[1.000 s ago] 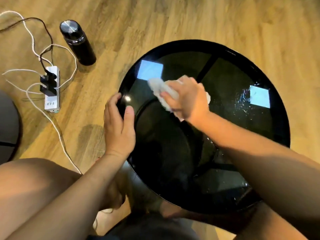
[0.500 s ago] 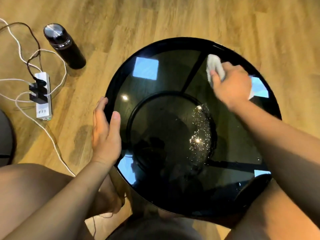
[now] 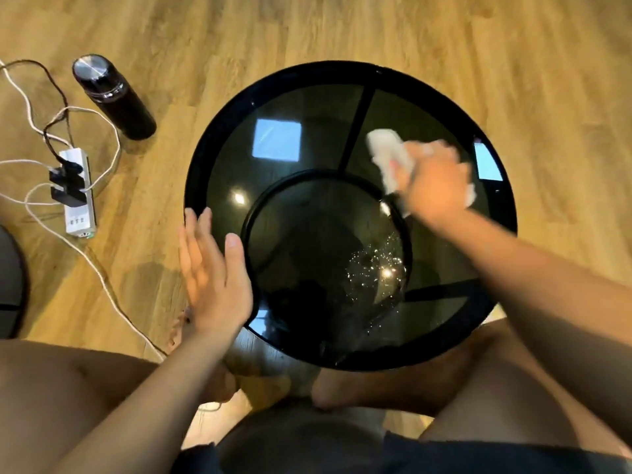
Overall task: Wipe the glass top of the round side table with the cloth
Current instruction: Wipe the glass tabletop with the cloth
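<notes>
The round side table (image 3: 219, 138) with a dark glass top and black rim stands on the wood floor between my knees. My right hand (image 3: 436, 183) presses a white cloth (image 3: 386, 148) onto the glass at the right of centre; the hand is motion-blurred. My left hand (image 3: 212, 271) rests flat against the table's left rim, fingers apart, holding nothing. A patch of glittering droplets (image 3: 372, 265) lies on the glass below the right hand.
A black bottle (image 3: 113, 97) with a metal cap stands on the floor at the left. A white power strip (image 3: 80, 196) with black plugs and trailing white cables lies beside it. My bare legs and feet flank the table's near side.
My right hand has swept the cloth from the left of the glass to the far right, then back a little toward the centre. My left hand stayed on the left rim, its fingers now looser.
</notes>
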A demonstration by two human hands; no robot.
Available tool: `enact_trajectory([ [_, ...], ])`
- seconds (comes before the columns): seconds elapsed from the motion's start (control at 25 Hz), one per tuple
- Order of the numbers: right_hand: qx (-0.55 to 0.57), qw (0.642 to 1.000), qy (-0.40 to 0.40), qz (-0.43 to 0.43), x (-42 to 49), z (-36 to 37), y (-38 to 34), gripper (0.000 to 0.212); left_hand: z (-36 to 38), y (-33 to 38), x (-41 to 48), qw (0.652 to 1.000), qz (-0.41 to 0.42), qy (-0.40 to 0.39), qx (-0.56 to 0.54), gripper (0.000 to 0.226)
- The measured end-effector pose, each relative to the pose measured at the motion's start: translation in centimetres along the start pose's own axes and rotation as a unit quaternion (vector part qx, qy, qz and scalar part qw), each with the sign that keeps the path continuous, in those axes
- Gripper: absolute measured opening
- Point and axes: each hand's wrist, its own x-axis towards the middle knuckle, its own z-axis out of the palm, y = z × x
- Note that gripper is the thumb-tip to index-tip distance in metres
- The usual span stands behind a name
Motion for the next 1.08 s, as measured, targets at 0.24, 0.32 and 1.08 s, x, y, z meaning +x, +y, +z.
enact_trajectory([
  [0.24, 0.026, 0.994, 0.035, 0.1, 7.6, 1.1, 8.4, 0.045, 0.3, -0.2, 1.3, 1.0, 0.0, 0.008, -0.022, 0.055],
  [0.32, 0.039, 0.991, 0.026, 0.126, 9.4, 0.5, 7.6, 0.047, 1.0, 0.5, 3.6, 0.999, 0.008, 0.008, -0.033, 0.055],
  [1.08, 0.005, 0.99, 0.036, 0.134, 1.9, 0.7, 10.7, 0.043, 4.1, 2.4, 5.1, 0.992, 0.072, 0.024, 0.099, 0.053],
])
